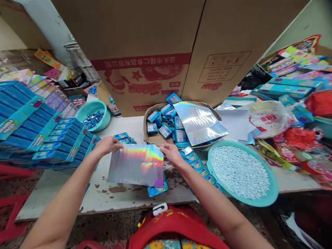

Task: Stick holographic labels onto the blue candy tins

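Observation:
A shiny holographic sheet (135,169) is stretched between my two hands, low over the front of the white table. My left hand (107,145) pinches its upper left corner. At the upper right corner, my right hand (169,152) grips it between thumb and fingers. Part of a blue printed pack (157,191) shows from under the sheet's lower right edge. Several blue packs (198,164) stand in a slanting row beside my right forearm. Behind my left hand sit more small blue boxes (121,136), partly hidden by the sheet.
An open carton tray (145,129) holds small blue boxes, with another holographic sheet (199,121) lying over it. To the right stands a turquoise basin (272,193) of pale tablets; a smaller bowl (105,119) is back left. Stacked blue packs (23,117) fill the left side. A large cardboard box (145,31) rises behind.

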Demonstrator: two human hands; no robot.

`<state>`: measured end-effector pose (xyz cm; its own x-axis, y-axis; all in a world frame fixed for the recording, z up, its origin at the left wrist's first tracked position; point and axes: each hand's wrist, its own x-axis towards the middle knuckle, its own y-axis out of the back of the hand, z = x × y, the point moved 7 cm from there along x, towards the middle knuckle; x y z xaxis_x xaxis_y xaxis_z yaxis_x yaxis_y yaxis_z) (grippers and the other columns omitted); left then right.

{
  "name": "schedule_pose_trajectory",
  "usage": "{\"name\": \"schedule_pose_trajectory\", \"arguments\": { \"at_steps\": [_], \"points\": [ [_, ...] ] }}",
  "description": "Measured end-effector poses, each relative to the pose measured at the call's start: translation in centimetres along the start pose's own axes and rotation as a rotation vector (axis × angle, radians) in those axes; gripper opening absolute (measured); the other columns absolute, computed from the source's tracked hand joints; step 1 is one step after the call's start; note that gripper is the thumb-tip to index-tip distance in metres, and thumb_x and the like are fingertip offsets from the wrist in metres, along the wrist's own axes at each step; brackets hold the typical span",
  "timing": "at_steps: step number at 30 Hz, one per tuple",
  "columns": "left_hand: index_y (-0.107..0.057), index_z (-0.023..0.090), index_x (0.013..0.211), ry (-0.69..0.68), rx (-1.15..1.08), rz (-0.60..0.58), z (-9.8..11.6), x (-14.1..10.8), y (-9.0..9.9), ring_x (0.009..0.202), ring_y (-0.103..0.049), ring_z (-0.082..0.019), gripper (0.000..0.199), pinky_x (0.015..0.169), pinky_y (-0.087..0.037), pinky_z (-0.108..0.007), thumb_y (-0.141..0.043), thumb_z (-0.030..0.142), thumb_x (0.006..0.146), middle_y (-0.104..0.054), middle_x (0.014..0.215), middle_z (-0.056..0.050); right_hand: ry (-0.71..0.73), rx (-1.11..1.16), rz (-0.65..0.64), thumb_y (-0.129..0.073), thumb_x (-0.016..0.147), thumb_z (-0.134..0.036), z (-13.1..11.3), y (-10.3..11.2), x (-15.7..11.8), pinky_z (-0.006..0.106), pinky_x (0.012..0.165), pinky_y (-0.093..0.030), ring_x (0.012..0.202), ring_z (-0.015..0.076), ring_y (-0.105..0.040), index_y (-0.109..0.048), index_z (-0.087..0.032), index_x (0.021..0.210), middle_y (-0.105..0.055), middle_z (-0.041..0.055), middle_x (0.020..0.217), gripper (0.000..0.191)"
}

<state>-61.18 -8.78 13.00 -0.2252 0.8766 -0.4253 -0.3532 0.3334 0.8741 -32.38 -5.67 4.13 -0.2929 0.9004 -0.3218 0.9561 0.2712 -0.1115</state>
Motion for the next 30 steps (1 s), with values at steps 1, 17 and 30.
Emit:
{"name": "schedule_pose_trajectory", "arguments": {
  "at_steps": [1,17,30],
  "points": [
    [-0.067,0.016,0.073,0.051,0.097,0.171,0.3,0.3,0.3,0.079,-0.054,-0.026,0.032,0.067,-0.037,-0.032,-0.055,0.045,0.075,-0.062,0.072,-0.010,-0.003,-0.009,0.022,-0.066,0.056,-0.040,0.6,0.0,0.5,0.023,0.043,-0.038,0.046,0.0113,-0.047,-0.061,-0.017,0.064,-0.055,-0.0031,0.051,0.025],
    [-0.066,0.020,0.084,-0.510,-0.023,0.096,14.3,2.9,-9.4,0.093,-0.051,-0.023,0.033,0.075,-0.030,-0.033,-0.037,0.034,0.090,-0.068,0.093,-0.006,0.620,-0.759,0.344,-0.040,0.091,-0.025,-2.5,0.3,-2.6,0.041,0.101,-0.040,0.117,0.0230,-0.050,-0.052,-0.016,0.126,-0.056,0.0124,0.125,0.039],
    [-0.066,0.018,0.075,-0.567,0.008,0.115,15.1,3.5,-9.4,0.089,-0.053,-0.025,0.035,0.074,-0.032,-0.035,-0.037,0.033,0.089,-0.067,0.083,-0.009,0.605,-1.300,0.255,-0.048,0.090,-0.034,-1.7,-2.4,-3.5,0.052,0.103,-0.028,0.132,0.0334,-0.032,-0.043,-0.018,0.136,-0.042,0.0108,0.143,0.048]
  ]
}}
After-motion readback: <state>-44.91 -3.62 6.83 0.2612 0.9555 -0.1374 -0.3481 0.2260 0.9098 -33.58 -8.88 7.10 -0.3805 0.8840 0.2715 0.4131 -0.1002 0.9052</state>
